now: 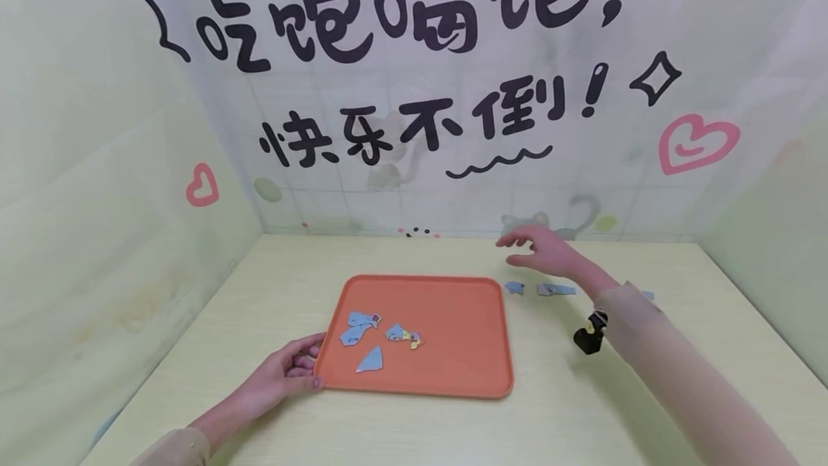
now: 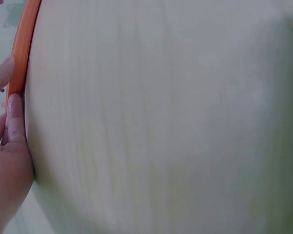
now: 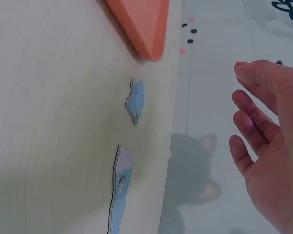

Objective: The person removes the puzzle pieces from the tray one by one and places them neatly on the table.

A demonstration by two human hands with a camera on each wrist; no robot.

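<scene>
Tabletop (image 1: pixel 427 423), pale wood-grain: beneath both hands. Orange tray (image 1: pixel 453 336): flat on tabletop, directly right of left hand (image 1: pixel 291 364). Left hand: thumb and fingers pinching the tray's rim, probably as a brace against sliding. Right hand (image 1: pixel 543 254): raised past the tray's far right corner, fingers loosely curved and apart, nothing held. Blue pieces in tray, 2 clusters (image 1: pixel 352 335) and 1 triangle (image 1: pixel 371 361): toward left hand, apparently gathered there. Blue strip (image 1: pixel 564 290) and 1 smaller blue piece (image 1: pixel 514 288): on tabletop, near right hand, seemingly placed within its reach.
</scene>
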